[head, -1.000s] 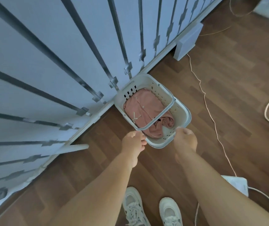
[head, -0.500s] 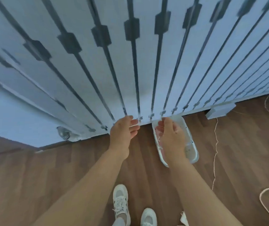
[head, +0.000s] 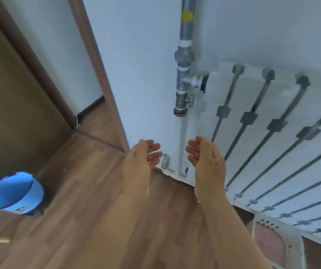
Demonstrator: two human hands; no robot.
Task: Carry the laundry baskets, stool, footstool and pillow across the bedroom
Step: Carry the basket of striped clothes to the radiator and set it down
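Note:
The white laundry basket with pink clothes inside stands on the floor at the lower right, against the radiator and partly cut off by the frame edge. My left hand and my right hand are raised in front of me, palms facing each other, fingers loosely curled and apart, holding nothing. Both hands are well to the left of and above the basket. No stool, footstool or pillow is in view.
A white radiator with grey rods runs along the right wall, with a metal pipe and valve at its left end. A brown door frame stands left of the pipe. A blue round container sits on the wooden floor at the left.
My hands have let go of the basket and lifted away empty. My view has swung left, from the basket at the radiator towards the pipe and doorway.

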